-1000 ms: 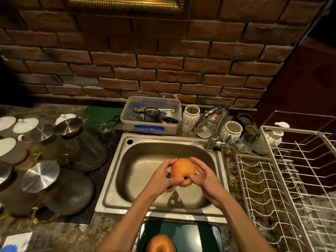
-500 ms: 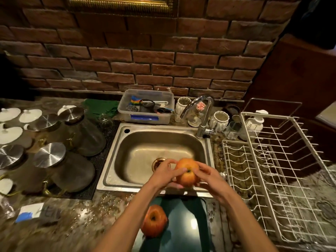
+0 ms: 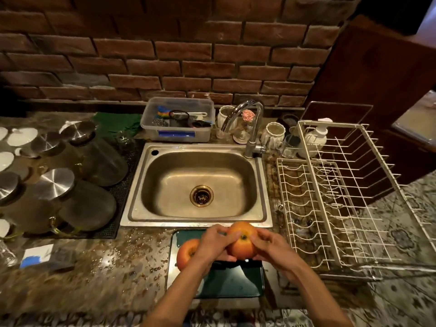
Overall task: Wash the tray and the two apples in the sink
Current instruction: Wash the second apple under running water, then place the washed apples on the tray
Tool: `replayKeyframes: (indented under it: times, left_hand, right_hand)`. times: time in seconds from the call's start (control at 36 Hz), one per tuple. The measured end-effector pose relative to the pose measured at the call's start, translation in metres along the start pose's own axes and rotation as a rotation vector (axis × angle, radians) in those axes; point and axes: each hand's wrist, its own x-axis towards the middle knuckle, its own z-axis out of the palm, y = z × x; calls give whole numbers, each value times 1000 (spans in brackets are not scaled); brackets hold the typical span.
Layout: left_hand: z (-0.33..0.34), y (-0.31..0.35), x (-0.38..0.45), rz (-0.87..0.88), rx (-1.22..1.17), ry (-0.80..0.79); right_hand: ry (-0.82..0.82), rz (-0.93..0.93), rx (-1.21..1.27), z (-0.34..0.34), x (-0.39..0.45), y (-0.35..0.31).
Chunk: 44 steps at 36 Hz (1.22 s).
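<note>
One apple (image 3: pixel 243 243) is gripped between both hands, left hand (image 3: pixel 213 243) and right hand (image 3: pixel 269 247), right over the green tray (image 3: pixel 232 283) on the table, so basically straight down is where it'd be set, beside the second apple (image 3: pixel 186 252).

One orange-red apple (image 3: pixel 243 244) is held above the dark green tray (image 3: pixel 231 282); the other apple (image 3: pixel 186 252) lies at the tray's left edge, near the steel sink (image 3: pixel 198 185).
</note>
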Motion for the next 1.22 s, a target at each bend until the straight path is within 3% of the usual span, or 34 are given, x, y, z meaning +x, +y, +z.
replayKeyframes:
  times: [0.58,0.78,1.06,1.22]
  left_hand:
    - [1,-40,0,-101,68,5]
    - [0,-40,-1,-80,136,1]
    - [-35,7,-14,-110,169,-151]
    - [-89,42,-35,-11,272,-38]
  right_hand:
    - [61,109,-34,7,-2,43]
    - [35,107,-224,5,-4,34]
    - [111,123,-268,-7,1,17]
    - [141,90,-277,-19,8,-4]
